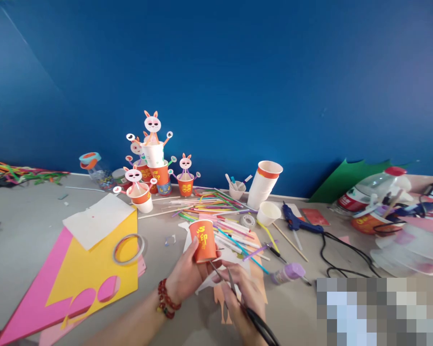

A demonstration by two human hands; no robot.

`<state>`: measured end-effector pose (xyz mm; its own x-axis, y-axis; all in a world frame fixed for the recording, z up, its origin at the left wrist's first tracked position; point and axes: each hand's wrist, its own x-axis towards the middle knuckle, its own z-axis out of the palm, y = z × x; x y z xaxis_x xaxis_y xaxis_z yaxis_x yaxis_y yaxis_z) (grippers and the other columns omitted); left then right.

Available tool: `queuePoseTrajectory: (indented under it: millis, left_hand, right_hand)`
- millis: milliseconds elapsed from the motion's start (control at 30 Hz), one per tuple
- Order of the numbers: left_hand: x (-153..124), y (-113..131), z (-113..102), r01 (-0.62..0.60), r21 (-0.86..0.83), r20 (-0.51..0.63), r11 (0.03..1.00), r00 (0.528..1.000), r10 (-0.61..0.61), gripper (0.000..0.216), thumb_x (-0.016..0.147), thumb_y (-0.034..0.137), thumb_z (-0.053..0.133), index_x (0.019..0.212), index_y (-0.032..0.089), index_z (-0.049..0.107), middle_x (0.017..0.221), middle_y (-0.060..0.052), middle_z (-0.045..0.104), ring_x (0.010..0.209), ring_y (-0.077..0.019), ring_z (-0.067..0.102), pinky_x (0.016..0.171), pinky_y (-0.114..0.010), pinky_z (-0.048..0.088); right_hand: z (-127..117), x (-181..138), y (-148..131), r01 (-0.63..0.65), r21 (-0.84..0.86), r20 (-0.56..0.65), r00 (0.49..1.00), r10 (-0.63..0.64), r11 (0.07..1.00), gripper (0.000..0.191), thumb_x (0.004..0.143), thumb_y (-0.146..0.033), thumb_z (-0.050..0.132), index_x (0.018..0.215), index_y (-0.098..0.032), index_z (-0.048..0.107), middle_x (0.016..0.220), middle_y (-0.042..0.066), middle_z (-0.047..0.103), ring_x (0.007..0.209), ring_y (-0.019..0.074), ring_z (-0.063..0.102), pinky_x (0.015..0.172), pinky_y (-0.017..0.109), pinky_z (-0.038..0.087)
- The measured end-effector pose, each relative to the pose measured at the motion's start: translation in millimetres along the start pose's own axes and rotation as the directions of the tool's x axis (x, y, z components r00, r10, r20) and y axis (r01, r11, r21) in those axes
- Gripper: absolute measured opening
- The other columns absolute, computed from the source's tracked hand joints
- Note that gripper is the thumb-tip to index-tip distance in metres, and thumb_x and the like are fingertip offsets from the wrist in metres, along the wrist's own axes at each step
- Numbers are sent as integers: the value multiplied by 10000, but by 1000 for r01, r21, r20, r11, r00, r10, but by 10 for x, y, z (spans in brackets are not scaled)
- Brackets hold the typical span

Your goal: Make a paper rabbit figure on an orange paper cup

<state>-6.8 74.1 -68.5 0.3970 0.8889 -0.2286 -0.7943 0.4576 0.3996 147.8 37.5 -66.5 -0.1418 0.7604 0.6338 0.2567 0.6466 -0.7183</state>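
My left hand [187, 269], with a red bead bracelet at the wrist, is wrapped round an orange paper cup [203, 240] with yellow lettering. The cup is held upright above the table, its base toward me. In my right hand [240, 293] is a pair of scissors [250, 315] with black handles. Its blades are parted, and one tip meets the lower edge of the cup; whether it pierces the paper I cannot tell. Beneath both hands lie white paper and peach-coloured paper cut-outs [261, 281].
Coloured straws and pens [209, 206] lie behind the cup. Rabbit-faced paper cups [153, 154] stand back left, with stacked white cups [263, 185] back right. Pink and yellow sheets [124, 283] and a tape roll [128, 249] are left. A blue glue gun [299, 223] with its cord lies right.
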Motion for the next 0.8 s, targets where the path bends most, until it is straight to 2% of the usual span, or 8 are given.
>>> queuePoseTrajectory:
  millis: [167, 400, 633, 800]
  left_hand:
    - [-3, 21, 18, 53, -157, -41, 986, 997, -61, 372, 922, 397, 564, 1022, 46, 636, 953, -128, 689, 900, -198, 665, 924, -355, 495]
    - [-20, -11, 21, 114, -183, -38, 977, 992, -123, 445, 940, 462, 506, 1097, 59, 611, 941, -124, 696, 913, -233, 680, 737, -307, 513]
    - [-33, -21, 66, 68, -186, -102, 980, 991, -88, 409, 957, 429, 484, 1115, 67, 593, 955, -121, 704, 858, -229, 687, 752, -322, 506]
    - [-39, -20, 99, 91, -177, -115, 980, 987, -112, 414, 947, 444, 500, 1123, 80, 589, 948, -105, 702, 830, -210, 686, 704, -303, 502]
  right_hand:
    - [36, -4, 27, -12, -59, 6, 1000, 12, 998, 142, 902, -162, 502, 916, -223, 630, 772, 52, 671, 874, 241, 666, 777, 375, 556]
    - [8, 36, 3, -15, -126, 77, 997, 24, 992, 126, 881, -150, 511, 885, -217, 618, 789, 54, 649, 862, 241, 649, 779, 382, 556]
    - [11, 44, 39, 31, -147, 104, 994, -16, 989, 129, 861, -120, 527, 909, -200, 615, 783, 57, 647, 840, 232, 642, 769, 383, 556]
    - [9, 55, 31, 31, -155, 110, 994, -14, 987, 133, 861, -113, 525, 887, -208, 614, 816, 68, 674, 857, 239, 657, 779, 388, 559]
